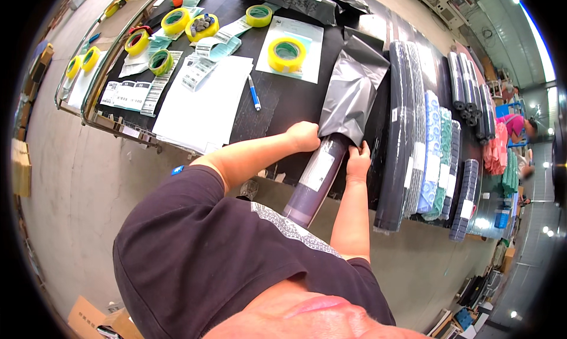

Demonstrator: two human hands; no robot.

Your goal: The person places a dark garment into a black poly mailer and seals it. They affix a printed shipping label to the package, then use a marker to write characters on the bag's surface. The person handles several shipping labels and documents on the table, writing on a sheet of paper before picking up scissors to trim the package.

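Note:
A dark purple roll (310, 182) in clear wrap, with a white label on it, points from my body toward the table. Its far end is inside a grey plastic mailing bag (349, 93) that lies on the black table. My left hand (303, 136) is closed on the left edge of the bag's mouth. At the right edge of the mouth, my right hand (358, 161) grips the bag with its fingers bent beside the roll. The near end of the roll reaches past the table edge to my shirt.
Several wrapped rolls (399, 138) lie to the right. White paper sheets (204, 102), a blue pen (254, 93), label strips (158, 85) and yellow tape rolls (287, 54) are on the left. A black parcel (286, 2) lies at the back. People stand far right.

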